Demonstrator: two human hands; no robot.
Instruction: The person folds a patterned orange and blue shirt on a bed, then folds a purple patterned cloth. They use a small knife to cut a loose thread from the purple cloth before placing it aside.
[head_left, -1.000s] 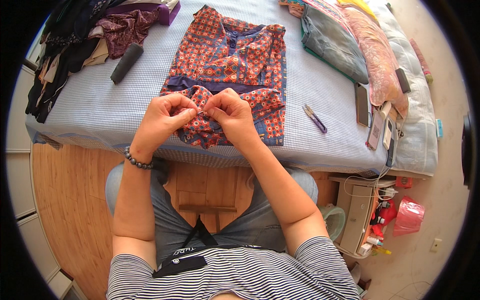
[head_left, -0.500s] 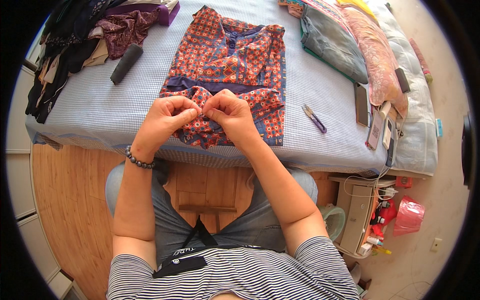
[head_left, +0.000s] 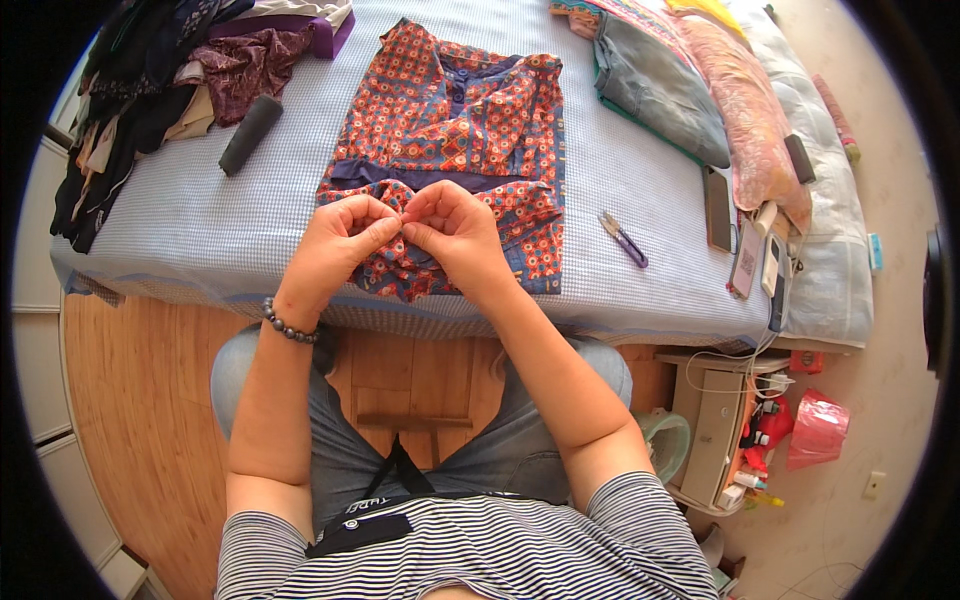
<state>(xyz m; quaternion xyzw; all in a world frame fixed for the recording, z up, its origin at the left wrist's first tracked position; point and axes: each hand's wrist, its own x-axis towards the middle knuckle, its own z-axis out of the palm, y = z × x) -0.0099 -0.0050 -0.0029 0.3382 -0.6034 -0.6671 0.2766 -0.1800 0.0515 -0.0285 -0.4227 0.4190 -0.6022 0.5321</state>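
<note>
A red patterned garment [head_left: 465, 115] with a dark blue neckline and a dark blue band lies spread on the bed, its lower part bunched up. Above that bunched cloth my left hand [head_left: 345, 235] and my right hand [head_left: 452, 230] meet, thumbs and forefingers pinched together. Whatever sits between the fingertips is too small to make out. A beaded bracelet [head_left: 290, 322] circles my left wrist. To the right of the garment lies a pair of thread snips [head_left: 624, 240] with purple handles, apart from both hands.
A blue checked sheet [head_left: 270, 215] covers the bed. Dark clothes [head_left: 125, 110] are heaped at the left, beside a dark rolled item [head_left: 250, 135]. Folded jeans [head_left: 660, 90], a pink pillow [head_left: 745, 120] and several phones [head_left: 717, 210] lie at the right. A small cabinet [head_left: 712, 430] stands below.
The view has shifted slightly. Both hands stay pinched together over the bunched cloth, the fingertips having moved only a little.
</note>
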